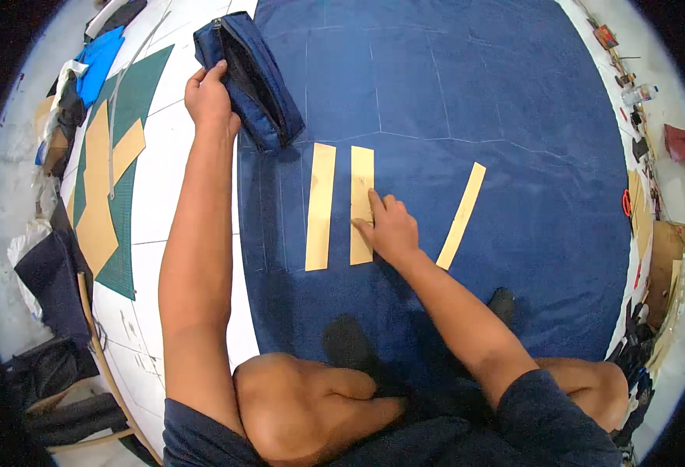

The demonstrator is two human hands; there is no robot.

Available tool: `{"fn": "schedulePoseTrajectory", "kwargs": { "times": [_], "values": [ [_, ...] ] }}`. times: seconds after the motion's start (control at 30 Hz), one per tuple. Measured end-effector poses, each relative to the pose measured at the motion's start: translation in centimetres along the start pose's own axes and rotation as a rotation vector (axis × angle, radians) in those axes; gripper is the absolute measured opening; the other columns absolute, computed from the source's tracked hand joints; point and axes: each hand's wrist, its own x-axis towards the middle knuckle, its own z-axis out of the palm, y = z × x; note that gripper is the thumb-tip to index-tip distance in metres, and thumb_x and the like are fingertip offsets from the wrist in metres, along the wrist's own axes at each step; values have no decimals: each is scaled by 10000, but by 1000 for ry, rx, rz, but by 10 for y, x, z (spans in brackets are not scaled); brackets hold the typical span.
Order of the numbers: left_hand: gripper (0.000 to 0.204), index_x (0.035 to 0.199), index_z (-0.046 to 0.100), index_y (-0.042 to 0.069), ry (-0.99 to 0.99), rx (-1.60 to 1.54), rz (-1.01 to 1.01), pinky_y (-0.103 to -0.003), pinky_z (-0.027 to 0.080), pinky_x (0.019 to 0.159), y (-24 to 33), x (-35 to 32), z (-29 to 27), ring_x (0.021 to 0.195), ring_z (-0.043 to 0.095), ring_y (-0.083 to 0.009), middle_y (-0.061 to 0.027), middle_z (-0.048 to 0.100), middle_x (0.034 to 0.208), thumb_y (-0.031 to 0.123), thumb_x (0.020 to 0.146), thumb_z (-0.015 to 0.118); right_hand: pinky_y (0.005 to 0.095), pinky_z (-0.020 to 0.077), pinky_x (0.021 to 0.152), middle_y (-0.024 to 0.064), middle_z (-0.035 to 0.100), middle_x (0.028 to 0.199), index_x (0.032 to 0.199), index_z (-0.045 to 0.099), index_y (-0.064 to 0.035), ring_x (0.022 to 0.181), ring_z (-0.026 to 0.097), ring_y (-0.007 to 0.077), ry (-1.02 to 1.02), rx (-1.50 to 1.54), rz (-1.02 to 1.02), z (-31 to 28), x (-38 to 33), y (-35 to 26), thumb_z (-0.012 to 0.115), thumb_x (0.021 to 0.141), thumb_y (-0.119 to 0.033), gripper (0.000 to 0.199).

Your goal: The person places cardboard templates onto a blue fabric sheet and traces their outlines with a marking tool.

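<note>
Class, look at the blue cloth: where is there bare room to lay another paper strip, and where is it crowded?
Free: the blue cloth beyond and right of the slanted strip. Crowded: the near left, where the right hand presses the middle strip beside the left strip, and the left hand grips the blue pouch.

Sewing workshop — blue fabric (467, 117), card patterns (320, 206)

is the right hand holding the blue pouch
No, the right hand rests on a tan paper strip; the left hand touches the blue pouch.
</note>
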Motion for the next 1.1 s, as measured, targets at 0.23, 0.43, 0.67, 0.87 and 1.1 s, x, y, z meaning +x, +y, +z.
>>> {"fn": "schedulePoseTrajectory", "kwargs": {
  "times": [0.23,0.43,0.67,0.87,1.1],
  "values": [
    [489,1264,481,-55,23,-2,7,-362,498,929,-11,14,-8,1039,614,-282,-213,603,1180,48,841,703,440,543,759,147,609,997,1373,490,-35,919,636,326,-15,32,20,9,9,-28,701,834,-478,729],
    [493,1264,479,-57,13,-13,-20,-365,496,931,-14,10,-4,1042,609,-281,-212,604,1176,46,840,709,455,544,769,149,646,1002,1382,474,-42,937,654,323,-51,32,1,9,9,-24,716,811,-484,761],
    [502,1278,477,-55,-5,-18,-22,-373,493,942,-3,-5,7,1062,602,-290,-214,595,1186,41,842,705,443,542,770,151,654,964,1345,522,-33,921,652,315,-15,42,-36,18,0,-17,719,821,-425,684],
    [506,1279,468,-64,-20,27,8,-376,512,916,-7,1,2,1033,616,-294,-221,593,1188,42,843,702,439,532,771,137,638,947,1339,535,-44,917,635,320,-10,71,-3,14,-2,-27,721,826,-412,659],
    [504,1276,466,-70,-22,9,-13,-376,518,906,-6,-3,3,1008,626,-288,-217,605,1159,46,845,701,439,521,772,131,620,956,1323,536,-53,910,620,315,53,90,-23,21,-5,-24,717,827,-426,646]
  ]
}}
